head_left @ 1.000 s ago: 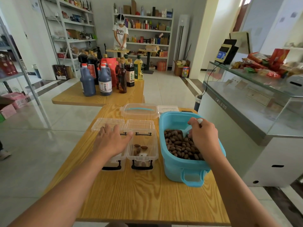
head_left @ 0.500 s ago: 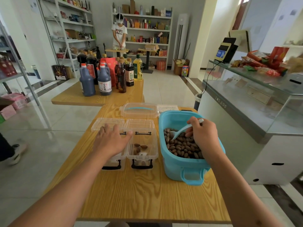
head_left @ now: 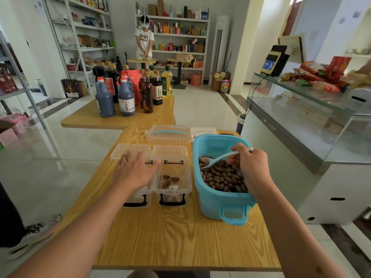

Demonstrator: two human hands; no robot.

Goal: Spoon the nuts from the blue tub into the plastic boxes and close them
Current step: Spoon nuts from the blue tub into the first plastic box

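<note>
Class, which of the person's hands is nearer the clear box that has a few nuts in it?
Left. The left hand rests on the neighbouring box, its thumb at the nut box rim. The right hand holds the spoon over the blue tub.

Two clear plastic boxes are sitting open side by side on the wooden table [head_left: 180, 237], the left box [head_left: 131, 151] and the right box [head_left: 172, 177]. One blue tub [head_left: 218, 199] of nuts [head_left: 222, 177] is standing just beside them, with one white spoon [head_left: 216, 159] in it and one clear lid [head_left: 169, 134] lying behind. Two hands are showing, left hand [head_left: 133, 171] and right hand [head_left: 251, 169].
</note>
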